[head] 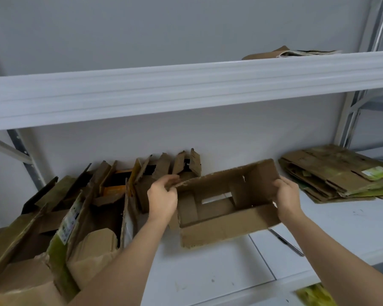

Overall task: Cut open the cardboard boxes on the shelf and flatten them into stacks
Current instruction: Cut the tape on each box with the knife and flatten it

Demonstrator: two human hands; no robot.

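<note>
Cardboard box (228,203), opened out, is gripped at both ends by the left hand (163,198) and right hand (287,196) above the shelf (230,272).

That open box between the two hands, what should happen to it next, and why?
Probably press it flat. The open cardboard box is gripped at both ends by the left hand and right hand, its bottom is already open, and a flattened stack lies on the right.

An opened box (227,202) sat mid-shelf (219,272), held between both hands. Unflattened boxes (75,217) stood to its left, a flattened stack (338,175) lay to its right, and a blade (285,242) lay in front.
</note>
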